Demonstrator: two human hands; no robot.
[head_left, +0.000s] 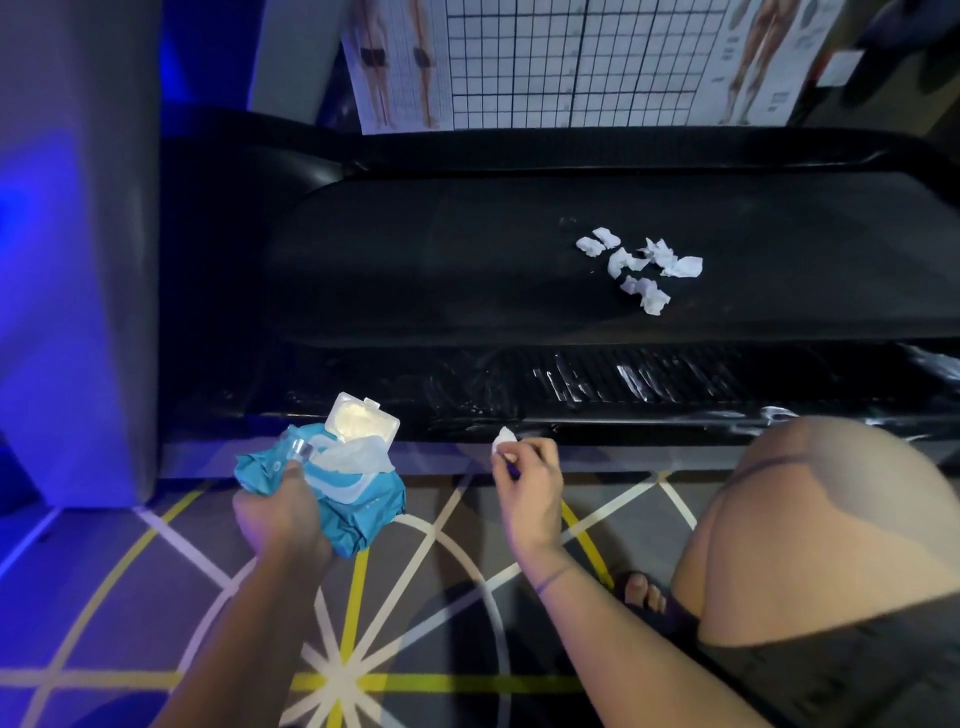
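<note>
- A blue wet-wipe pack (363, 501) is gripped by the left hand (283, 514), with the fingers curled round its crumpled lower end.
- The pack is held above the patterned carpet (130, 587), just in front of the treadmill's near edge; its white flip lid (363, 423) is stood open.
- A small white wipe piece (505, 436) is pinched between the thumb and fingertips of the right hand (530, 480).
- The piece is pressed against the treadmill's glossy near rail (649, 421), to the right of the pack and apart from it.
- Several crumpled white wipes (639, 265) are scattered in a loose cluster on the black treadmill belt (415, 270), well apart from both hands.
- A bent knee (831, 519) is seen at the right.
</note>
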